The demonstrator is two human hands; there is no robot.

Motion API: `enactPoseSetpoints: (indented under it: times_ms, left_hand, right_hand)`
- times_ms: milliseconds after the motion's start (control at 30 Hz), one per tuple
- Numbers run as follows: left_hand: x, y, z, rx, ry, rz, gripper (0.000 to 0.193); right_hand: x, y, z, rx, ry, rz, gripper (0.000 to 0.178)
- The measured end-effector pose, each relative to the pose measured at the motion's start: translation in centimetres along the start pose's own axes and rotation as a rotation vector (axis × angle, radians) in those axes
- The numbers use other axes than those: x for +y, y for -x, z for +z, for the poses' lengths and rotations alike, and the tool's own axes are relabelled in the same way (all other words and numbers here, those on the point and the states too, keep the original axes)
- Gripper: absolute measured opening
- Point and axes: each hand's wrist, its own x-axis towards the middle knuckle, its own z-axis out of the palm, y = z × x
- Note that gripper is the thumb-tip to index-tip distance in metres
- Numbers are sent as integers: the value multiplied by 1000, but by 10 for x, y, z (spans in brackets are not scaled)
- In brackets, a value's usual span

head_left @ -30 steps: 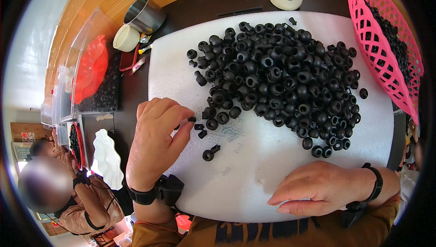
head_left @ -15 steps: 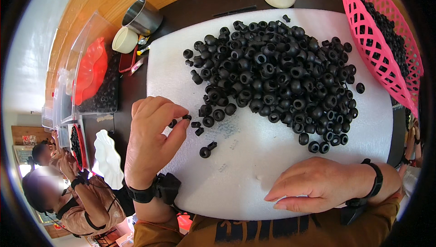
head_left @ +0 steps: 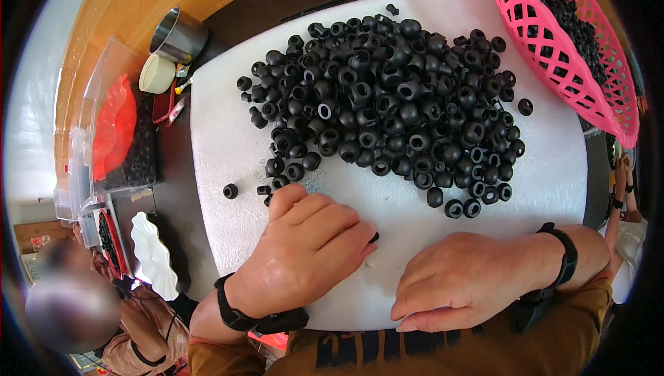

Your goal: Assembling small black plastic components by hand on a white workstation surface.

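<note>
1. Black beads [head_left: 387,92] sit in a big loose heap on the white foam sheet [head_left: 546,196], upper middle; sheet lies on the dark bench [head_left: 173,175].
2. Left hand [head_left: 311,245]: over the sheet just below the heap, fingertips together on a small black piece [head_left: 374,238], mostly hidden.
3. Right hand [head_left: 467,283]: low over the sheet, fingers curled, underside hidden; can't tell if it grips anything. Hands are apart from each other.
4. One stray bead [head_left: 230,191] sits left of the heap, clear of it.
5. Pink basket [head_left: 598,110], upper right, has more black pieces inside.
6. Steel cup [head_left: 178,34] and cream cup [head_left: 158,73] stand side by side, upper left.
</note>
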Motion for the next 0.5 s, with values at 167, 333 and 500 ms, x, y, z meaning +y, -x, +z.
enactPoseSetpoints:
  times_ms: [167,333,500]
  left_hand:
    - [5,-5,-10,24,37,-106,35]
    - [-13,5,-22,158,-68,-136,28]
    - [-24,13,-34,429,-161,-340,18]
  right_hand:
    - [0,0,-6,-31,-28,24,24]
    - [2,-2,-7,-68,-25,16,26]
    - [-1,-2,-5,-2,3,6,22]
